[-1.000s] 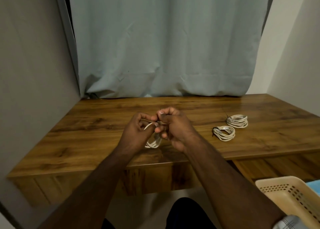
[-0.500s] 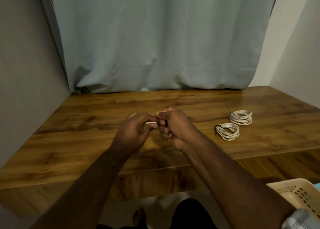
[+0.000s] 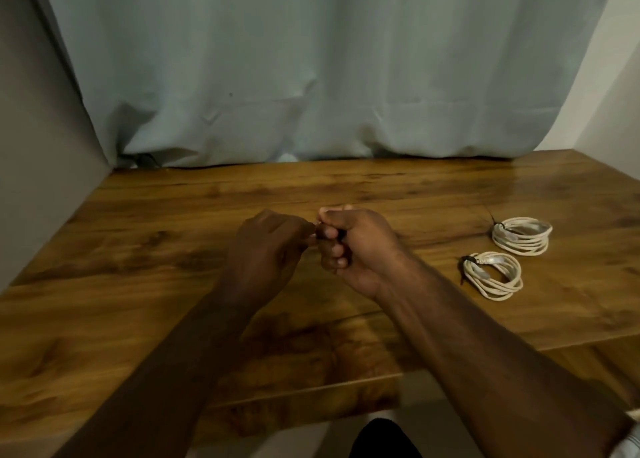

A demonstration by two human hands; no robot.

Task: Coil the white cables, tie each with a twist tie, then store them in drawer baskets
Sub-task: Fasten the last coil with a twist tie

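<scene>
My left hand (image 3: 266, 250) and my right hand (image 3: 349, 246) meet above the middle of the wooden table (image 3: 173, 284), fingers curled, knuckles almost touching. Between them they hold a white cable coil, nearly all hidden behind the hands; only a small pale bit shows at the fingertips (image 3: 313, 238). A dark twist tie seems pinched in my right fingers. Two coiled white cables lie on the table to the right, each bound with a dark tie: the nearer coil (image 3: 493, 276) and the farther coil (image 3: 523, 236).
A pale blue curtain (image 3: 311, 77) hangs behind the table's far edge. Walls close in on the left and right. A corner of a beige basket (image 3: 635, 418) peeks in at the lower right edge.
The camera has tilted and moved closer, so the basket has nearly left the view. My hands closed tighter together, and the coil that hung below them is now hidden.
</scene>
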